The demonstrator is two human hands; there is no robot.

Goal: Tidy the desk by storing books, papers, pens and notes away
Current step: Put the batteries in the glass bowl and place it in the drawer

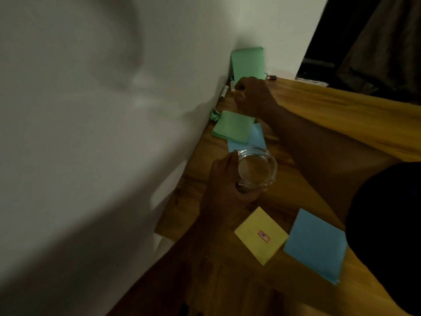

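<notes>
Gripping the glass jar (pixel 257 171) in your left hand (pixel 224 182), you curl your right hand (pixel 254 98) by the pens (pixel 224 91), hold unclear.

Blue note (pixel 256 137) partly under green pad (pixel 233 126)

The bench (pixel 287 197) is streaky brown wood against a white wall (pixel 91 156), carrying a green pad (pixel 234 126) over a pale blue sheet (pixel 258 139), a yellow pad (pixel 252 245) (small red-edged label at its middle), a blue pad (pixel 315 245) and a clear glass (pixel 257 168).
</notes>
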